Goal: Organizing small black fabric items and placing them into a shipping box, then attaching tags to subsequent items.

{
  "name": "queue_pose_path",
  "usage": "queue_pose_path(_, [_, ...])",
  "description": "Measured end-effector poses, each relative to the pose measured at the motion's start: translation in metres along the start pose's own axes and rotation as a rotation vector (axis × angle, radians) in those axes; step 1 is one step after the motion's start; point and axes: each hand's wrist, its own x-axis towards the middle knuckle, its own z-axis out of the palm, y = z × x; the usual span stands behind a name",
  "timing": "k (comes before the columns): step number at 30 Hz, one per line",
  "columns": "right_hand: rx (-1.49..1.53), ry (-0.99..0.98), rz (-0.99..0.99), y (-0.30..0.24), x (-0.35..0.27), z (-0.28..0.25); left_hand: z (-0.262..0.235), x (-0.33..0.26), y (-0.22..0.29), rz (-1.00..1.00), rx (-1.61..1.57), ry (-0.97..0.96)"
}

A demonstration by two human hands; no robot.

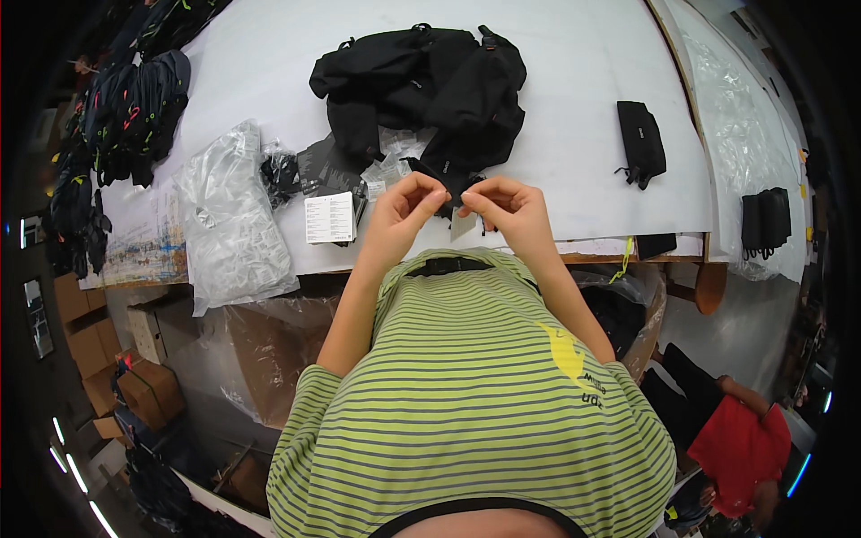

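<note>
My left hand (405, 211) is closed in a pinch at the table's near edge, thumb against forefinger. Facing it, my right hand (508, 204) is pinched the same way; whatever lies between the fingertips of either hand is too small to make out. A small pale hang tag (464, 224) dangles just below my right fingertips. Between and behind the hands lies a small black pouch (441, 175), partly hidden by my fingers. Several black bags (421, 81) are heaped right behind it. Left of my left hand is a stack of white printed cards (330, 218).
A clear plastic bag of small packets (235, 215) overhangs the edge of the white table (574, 108). One black pouch (640, 143) lies to the right, more black pouches (765, 222) farther right. Dark backpacks (134, 108) are piled far left. A person in red (740, 448) is behind at right.
</note>
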Motion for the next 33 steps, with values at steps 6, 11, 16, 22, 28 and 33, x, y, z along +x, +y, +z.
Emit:
queue_pose_path(6, [-0.011,0.001,0.025,0.0,0.002,0.007,0.001,-0.004,-0.001,0.04,0.034,-0.013])
queue_pose_path(11, [0.0,-0.001,0.025,0.005,0.005,0.006,-0.001,-0.004,-0.003,0.054,0.069,-0.005])
queue_pose_path(16, [0.019,-0.017,0.034,0.005,0.005,0.005,-0.004,-0.002,-0.005,0.065,0.14,-0.017])
queue_pose_path(22, [0.06,-0.012,0.045,0.005,0.005,0.004,-0.001,0.0,-0.001,0.046,0.074,-0.028])
queue_pose_path(28, [0.009,-0.008,0.044,0.002,0.004,0.004,-0.003,0.0,-0.002,0.049,0.103,-0.044])
queue_pose_path(33, [-0.056,-0.105,-0.03,0.004,0.004,-0.004,-0.004,0.003,0.0,0.085,0.25,-0.088])
